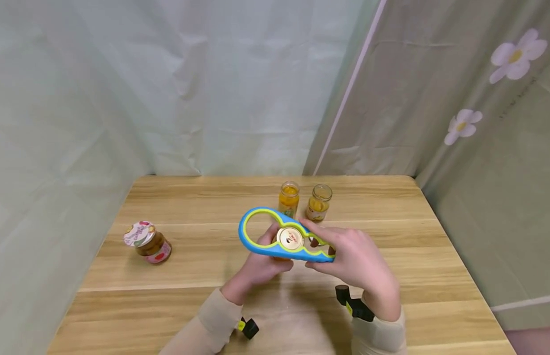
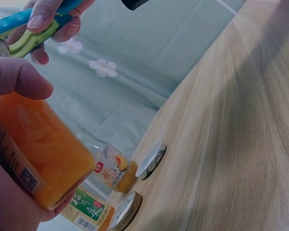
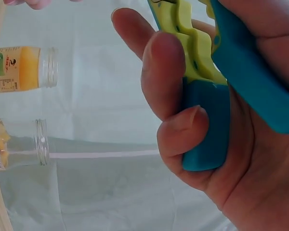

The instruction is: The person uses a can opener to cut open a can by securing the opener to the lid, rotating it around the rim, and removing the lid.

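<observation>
My left hand [image 1: 261, 270] grips a glass jar of orange fruit [image 2: 50, 149], held tilted above the table in the left wrist view. My right hand [image 1: 361, 254] holds a blue and yellow-green jar opener [image 1: 244, 232], its fingers curled round the grip end. In the head view the opener's toothed opening surrounds the jar's pale gold lid [image 1: 290, 238]. Its big round loop sticks out to the left. From the right wrist view, the fingertips [image 3: 185, 120] wrap the opener's blue end. The jar's lid is hidden from both wrist cameras.
Behind the hands stand two lidless jars, one of orange fruit [image 1: 288, 197] and one part-filled with yellow fruit [image 1: 318, 204]. Two loose lids [image 2: 151, 161] lie near them. A closed jar with a patterned lid [image 1: 151, 246] stands at the left. Curtains surround the wooden table [image 1: 203, 202].
</observation>
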Available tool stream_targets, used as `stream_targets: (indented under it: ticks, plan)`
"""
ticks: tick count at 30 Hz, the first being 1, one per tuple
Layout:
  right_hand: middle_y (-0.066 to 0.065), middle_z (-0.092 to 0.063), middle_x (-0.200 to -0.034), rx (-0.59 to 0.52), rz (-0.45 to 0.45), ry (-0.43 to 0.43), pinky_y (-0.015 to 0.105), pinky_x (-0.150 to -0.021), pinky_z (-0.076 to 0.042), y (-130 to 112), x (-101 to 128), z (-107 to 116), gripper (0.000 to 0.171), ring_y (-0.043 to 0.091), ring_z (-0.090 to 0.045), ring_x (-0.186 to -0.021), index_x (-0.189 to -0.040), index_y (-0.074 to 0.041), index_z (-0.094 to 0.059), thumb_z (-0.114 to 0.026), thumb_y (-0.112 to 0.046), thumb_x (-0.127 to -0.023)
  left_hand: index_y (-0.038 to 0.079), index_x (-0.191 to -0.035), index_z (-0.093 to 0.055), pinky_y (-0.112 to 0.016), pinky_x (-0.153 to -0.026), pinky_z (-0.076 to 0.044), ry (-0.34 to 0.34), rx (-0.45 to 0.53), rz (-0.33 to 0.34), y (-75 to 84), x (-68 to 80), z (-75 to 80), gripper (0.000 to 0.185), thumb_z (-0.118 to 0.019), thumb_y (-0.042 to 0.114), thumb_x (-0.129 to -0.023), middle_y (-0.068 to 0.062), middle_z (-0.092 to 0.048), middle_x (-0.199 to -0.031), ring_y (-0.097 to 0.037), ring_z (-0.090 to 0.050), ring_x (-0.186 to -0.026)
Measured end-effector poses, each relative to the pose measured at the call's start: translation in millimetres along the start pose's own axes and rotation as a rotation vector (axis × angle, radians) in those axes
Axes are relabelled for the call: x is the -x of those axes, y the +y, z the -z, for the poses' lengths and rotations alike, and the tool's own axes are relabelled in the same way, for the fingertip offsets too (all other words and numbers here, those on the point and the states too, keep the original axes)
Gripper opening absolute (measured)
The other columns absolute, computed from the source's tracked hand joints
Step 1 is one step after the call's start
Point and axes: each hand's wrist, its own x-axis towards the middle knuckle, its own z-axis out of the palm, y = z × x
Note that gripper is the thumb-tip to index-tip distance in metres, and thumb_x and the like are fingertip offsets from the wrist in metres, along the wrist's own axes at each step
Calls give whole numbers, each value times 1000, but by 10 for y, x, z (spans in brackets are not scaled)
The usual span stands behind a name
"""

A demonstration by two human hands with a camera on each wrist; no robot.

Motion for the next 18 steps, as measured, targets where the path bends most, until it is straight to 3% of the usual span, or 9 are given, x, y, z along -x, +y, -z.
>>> stream_targets:
  ticks: [7,18]
  plan:
    - [-21,-59,-79,-9,4,-13,22,-55,-40,32,30,22,91,-3,-41,-57,-157,-30,-56,-97,-43,-77,2,-149,-47,-34,-111,-47,-70,29,22,3,3,2,81,-75,-15,-75,-15,-62,-141,-27,-59,-128]
    - [-24,-65,-87,-62,28,-29,22,-58,-44,69,53,78,91,-4,-49,-64,-156,-34,-57,-99,-39,-75,4,-150,-48,-35,-112,-45,-207,46,145,42,3,48,79,-81,-2,-78,-11,-62,-142,-26,-58,-123]
